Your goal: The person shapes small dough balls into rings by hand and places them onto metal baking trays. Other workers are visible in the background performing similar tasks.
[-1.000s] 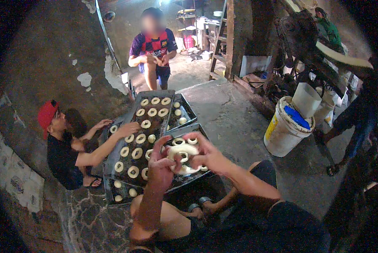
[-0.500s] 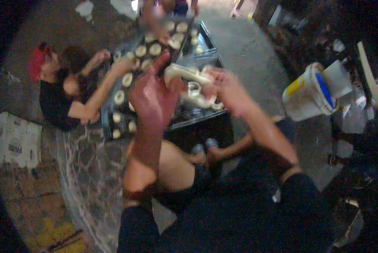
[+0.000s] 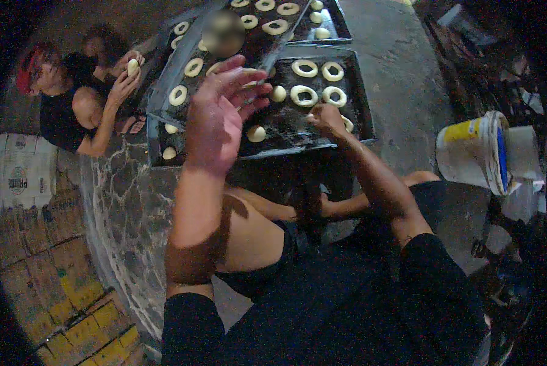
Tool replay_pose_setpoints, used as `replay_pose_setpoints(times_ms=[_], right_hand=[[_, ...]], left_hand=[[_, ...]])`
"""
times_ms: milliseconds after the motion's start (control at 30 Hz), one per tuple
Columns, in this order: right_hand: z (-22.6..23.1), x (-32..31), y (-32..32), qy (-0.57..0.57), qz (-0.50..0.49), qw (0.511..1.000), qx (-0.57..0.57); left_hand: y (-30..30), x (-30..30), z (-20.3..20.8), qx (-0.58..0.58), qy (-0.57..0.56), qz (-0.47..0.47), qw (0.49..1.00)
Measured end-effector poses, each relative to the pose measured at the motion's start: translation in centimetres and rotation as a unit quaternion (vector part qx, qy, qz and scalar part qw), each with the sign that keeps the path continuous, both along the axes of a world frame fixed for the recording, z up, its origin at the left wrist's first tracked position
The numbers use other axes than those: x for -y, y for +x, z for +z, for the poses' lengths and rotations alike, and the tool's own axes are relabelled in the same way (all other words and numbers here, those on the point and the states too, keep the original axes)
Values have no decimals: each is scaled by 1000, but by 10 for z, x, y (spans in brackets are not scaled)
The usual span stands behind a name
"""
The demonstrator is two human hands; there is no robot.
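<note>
My left hand (image 3: 227,100) is raised over the near side of the dark baking trays, its fingers apart and slightly curled, holding nothing. My right hand (image 3: 328,119) is down at the near right of a dark tray (image 3: 298,131), fingers bent together; whatever is under them is hidden. A pale dough ring (image 3: 348,124) shows partly from behind that wrist. Just beyond it lie several more rings, including one dough ring (image 3: 334,96) and another dough ring (image 3: 304,96). Between my hands rests a round dough ball (image 3: 257,133), with a second dough ball (image 3: 278,93) farther back.
Another tray of rings (image 3: 276,27) lies slanted across the left part. Behind stands a tray with dough balls (image 3: 322,33). At the left, a co-worker's hands hold a dough ball (image 3: 133,66). A white bucket (image 3: 468,149) stands right; a pale box (image 3: 20,174) lies left.
Both hands had a dough ring between them above the tray. My left hand has let go and stays raised; my right hand has gone down to the tray. The view has shifted.
</note>
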State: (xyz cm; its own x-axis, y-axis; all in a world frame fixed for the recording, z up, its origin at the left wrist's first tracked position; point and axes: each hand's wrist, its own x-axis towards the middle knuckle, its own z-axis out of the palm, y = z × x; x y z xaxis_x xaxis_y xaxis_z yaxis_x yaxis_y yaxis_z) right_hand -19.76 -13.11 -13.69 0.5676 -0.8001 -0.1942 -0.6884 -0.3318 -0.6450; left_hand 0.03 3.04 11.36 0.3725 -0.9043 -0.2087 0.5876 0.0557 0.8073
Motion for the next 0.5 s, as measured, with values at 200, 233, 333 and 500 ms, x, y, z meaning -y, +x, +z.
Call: replay_pose_setpoints(times_ms=[200, 233, 333, 500], right_hand=[[-47, -6, 7, -96, 75, 987, -104], [-53, -11, 16, -134, 37, 988, -66], [-66, 8, 57, -146, 24, 986, 73], [-73, 32, 123, -239, 82, 967, 14]], left_hand=[[-3, -1, 4, -15, 34, -19, 999], [0, 3, 5, -19, 43, -21, 999], [3, 2, 2, -32, 54, -32, 998], [-7, 6, 8, -27, 59, -61, 996]])
